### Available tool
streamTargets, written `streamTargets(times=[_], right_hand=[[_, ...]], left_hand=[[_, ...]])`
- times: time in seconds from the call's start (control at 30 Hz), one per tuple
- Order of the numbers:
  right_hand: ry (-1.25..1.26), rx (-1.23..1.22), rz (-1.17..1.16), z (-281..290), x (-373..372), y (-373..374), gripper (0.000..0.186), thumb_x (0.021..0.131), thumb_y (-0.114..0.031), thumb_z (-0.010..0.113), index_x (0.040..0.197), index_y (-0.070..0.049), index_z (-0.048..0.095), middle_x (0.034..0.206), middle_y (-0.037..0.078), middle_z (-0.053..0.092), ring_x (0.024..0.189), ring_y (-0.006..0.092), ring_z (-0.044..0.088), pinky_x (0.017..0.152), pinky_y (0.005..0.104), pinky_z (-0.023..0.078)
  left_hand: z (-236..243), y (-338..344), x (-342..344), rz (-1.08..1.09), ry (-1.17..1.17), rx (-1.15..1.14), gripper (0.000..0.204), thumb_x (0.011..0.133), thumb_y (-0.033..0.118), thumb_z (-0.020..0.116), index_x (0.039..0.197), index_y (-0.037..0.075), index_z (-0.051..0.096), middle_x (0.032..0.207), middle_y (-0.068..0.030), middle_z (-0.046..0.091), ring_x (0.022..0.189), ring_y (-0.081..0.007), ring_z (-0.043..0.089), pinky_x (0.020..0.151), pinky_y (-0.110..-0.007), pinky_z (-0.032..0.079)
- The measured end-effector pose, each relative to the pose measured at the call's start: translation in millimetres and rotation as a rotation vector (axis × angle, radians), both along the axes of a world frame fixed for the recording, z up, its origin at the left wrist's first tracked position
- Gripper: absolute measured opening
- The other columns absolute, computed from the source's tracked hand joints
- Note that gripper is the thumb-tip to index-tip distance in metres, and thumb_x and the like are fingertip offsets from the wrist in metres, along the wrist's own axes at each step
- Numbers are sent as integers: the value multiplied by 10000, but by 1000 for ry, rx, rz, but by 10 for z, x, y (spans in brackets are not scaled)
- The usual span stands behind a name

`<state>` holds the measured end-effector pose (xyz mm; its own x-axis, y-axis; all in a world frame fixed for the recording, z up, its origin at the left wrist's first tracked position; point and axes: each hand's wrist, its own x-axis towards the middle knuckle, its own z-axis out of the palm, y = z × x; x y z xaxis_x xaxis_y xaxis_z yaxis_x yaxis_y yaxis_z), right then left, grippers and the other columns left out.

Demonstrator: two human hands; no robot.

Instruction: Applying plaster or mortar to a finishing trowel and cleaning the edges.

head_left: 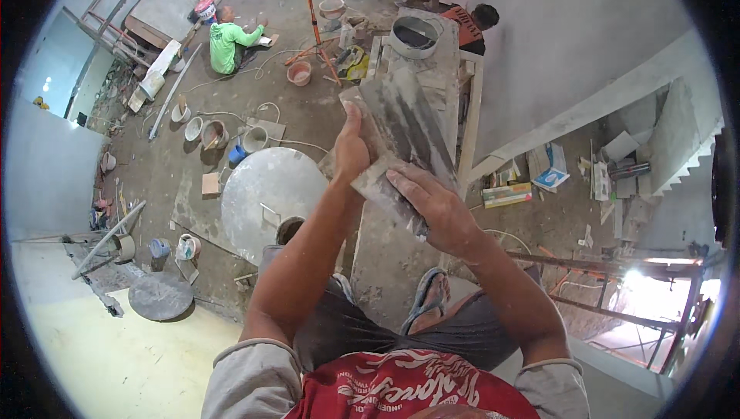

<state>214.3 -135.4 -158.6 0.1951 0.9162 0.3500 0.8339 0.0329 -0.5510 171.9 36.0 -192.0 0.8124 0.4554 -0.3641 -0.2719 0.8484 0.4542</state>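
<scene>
My left hand (352, 149) grips a wide, flat plastering trowel (412, 122) by its near left side, thumb up along the edge. Its grey blade is streaked with wet plaster and tilts away from me. In my right hand (445, 217) is a smaller flat scraper (389, 199), smeared with pale plaster, its fingers laid over the top. The scraper overlaps the near end of the trowel; whether they touch I cannot tell. Beyond them, a round bucket (415, 37) with dark contents stands on a plank platform (441, 99).
My sandalled feet (432, 296) rest on a narrow board above the floor. Left below are a round grey tabletop (270, 199) and several buckets (214, 134). A person in green (231, 45) sits farther off; another in orange (466, 26) is behind the platform. A wall (570, 57) rises at right.
</scene>
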Motion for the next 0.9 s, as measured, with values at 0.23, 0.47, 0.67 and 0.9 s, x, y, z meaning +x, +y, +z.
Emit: streamTargets(times=[0.23, 0.47, 0.67, 0.9], right_hand=[[47, 48, -39, 126, 52, 96, 572, 783, -26, 659, 1330, 6, 495, 1325, 241, 530, 1223, 417, 528, 1035, 452, 440], [45, -78, 59, 4, -16, -60, 560, 778, -21, 661, 1315, 0, 505, 1327, 235, 533, 1226, 405, 533, 1039, 450, 443], [6, -36, 49, 43, -71, 7, 566, 778, 5, 642, 1327, -2, 502, 1338, 234, 528, 1259, 396, 510, 1055, 443, 435], [-9, -61, 58, 36, -9, -67, 565, 778, 24, 620, 1329, 13, 498, 1345, 239, 519, 1265, 401, 504, 1065, 451, 426]], left_hand=[[-449, -107, -11, -137, -113, -92, 677, 976, 608, 398, 1337, 43, 492, 1238, -169, 608, 1128, -338, 603, 1021, -470, 464], [89, 170, -65, -19, -88, -50, 594, 1013, 556, 370, 1298, 63, 540, 1177, -132, 646, 1073, -306, 628, 977, -471, 483], [-60, 123, -32, 79, -53, 60, 571, 1035, 511, 332, 1329, 56, 511, 1255, -154, 611, 1124, -326, 606, 1024, -491, 452], [213, 107, -35, 32, -16, -62, 584, 1044, 494, 314, 1319, 17, 512, 1222, -151, 629, 1055, -319, 641, 962, -449, 508]])
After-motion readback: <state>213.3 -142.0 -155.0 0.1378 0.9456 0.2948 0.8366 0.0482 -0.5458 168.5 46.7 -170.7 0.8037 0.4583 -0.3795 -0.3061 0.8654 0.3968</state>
